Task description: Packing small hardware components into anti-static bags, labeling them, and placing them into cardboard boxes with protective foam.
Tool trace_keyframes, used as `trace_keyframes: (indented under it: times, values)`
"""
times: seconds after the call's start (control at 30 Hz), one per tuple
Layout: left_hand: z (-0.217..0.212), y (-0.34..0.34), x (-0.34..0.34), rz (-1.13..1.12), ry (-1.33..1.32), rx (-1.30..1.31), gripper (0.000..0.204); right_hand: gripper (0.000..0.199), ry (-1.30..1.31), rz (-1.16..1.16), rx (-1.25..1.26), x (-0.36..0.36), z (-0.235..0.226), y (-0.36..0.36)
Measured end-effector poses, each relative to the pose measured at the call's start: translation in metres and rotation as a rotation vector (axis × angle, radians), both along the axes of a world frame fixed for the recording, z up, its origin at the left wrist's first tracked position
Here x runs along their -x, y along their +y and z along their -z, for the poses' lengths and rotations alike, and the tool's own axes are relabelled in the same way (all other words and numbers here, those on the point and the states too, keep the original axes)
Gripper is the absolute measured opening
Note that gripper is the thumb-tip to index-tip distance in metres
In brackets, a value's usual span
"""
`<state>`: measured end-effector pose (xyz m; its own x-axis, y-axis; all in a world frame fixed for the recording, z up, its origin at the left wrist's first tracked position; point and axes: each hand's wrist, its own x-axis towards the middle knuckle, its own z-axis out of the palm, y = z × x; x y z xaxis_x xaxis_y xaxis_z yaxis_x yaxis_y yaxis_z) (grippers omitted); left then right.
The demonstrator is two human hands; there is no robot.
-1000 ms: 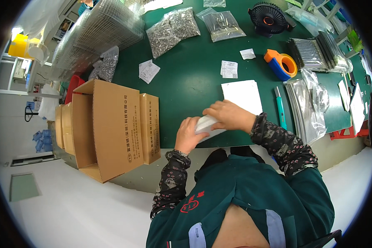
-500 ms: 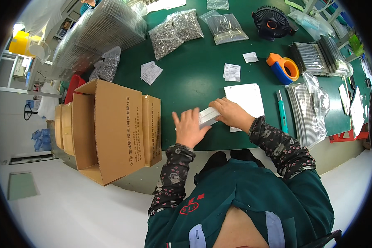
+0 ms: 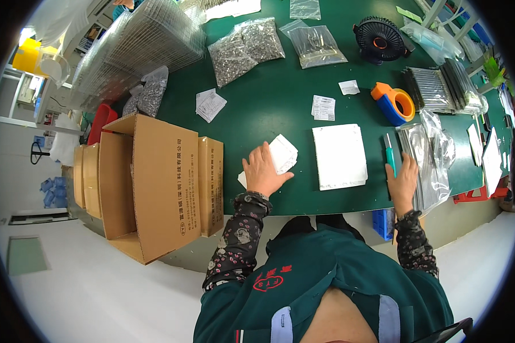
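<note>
My left hand [image 3: 262, 171] rests on some white papers [image 3: 284, 153] near the table's front edge, its fingers spread. Part of the papers is hidden beneath the palm. Over on the right, my right hand [image 3: 403, 180] is at the lower end of a slim teal-handled tool [image 3: 389, 155] with a thin shaft. Its fingers are apart, and the thumb covers the tool's near end. Beside that hand lies a clear bag of long grey strips [image 3: 422, 157]. Between my hands sits a stack of white sheets [image 3: 340, 155].
An open cardboard box [image 3: 166, 186] stands left, with a closed carton [image 3: 212, 186] against it. Farther back are bags of small metal parts [image 3: 246, 48], a black fan [image 3: 379, 40], an orange and blue tape dispenser [image 3: 393, 104], small labels [image 3: 324, 107] and wire racks [image 3: 140, 51].
My right hand has let go of the white bundle and moved right to the teal-handled tool. The bundle now lies as papers spread under my left hand, which has opened out.
</note>
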<state>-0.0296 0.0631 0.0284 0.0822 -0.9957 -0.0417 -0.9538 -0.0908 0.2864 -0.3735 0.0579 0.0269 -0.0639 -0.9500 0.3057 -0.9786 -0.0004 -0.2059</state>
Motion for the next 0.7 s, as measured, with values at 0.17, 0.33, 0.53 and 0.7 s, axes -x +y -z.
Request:
trace_keyframes:
  times: [0.17,0.33,0.53,0.7]
  values:
    - [0.011,0.003,-0.010,-0.027,0.042,-0.082,0.084,0.049,-0.010,0.051,-0.164,0.007,0.022,0.020]
    - [0.012,0.013,0.004,0.049,0.139,-0.110,0.084,0.043,-0.123,0.050,-0.234,0.038,0.052,0.024]
    - [0.007,0.006,-0.005,-0.058,0.447,-0.087,0.087,0.031,-0.288,-0.020,-0.310,0.078,0.065,0.024]
    - [-0.001,-0.028,-0.022,-0.116,0.130,0.206,0.090,0.031,-0.677,0.087,-0.415,0.098,0.052,0.034]
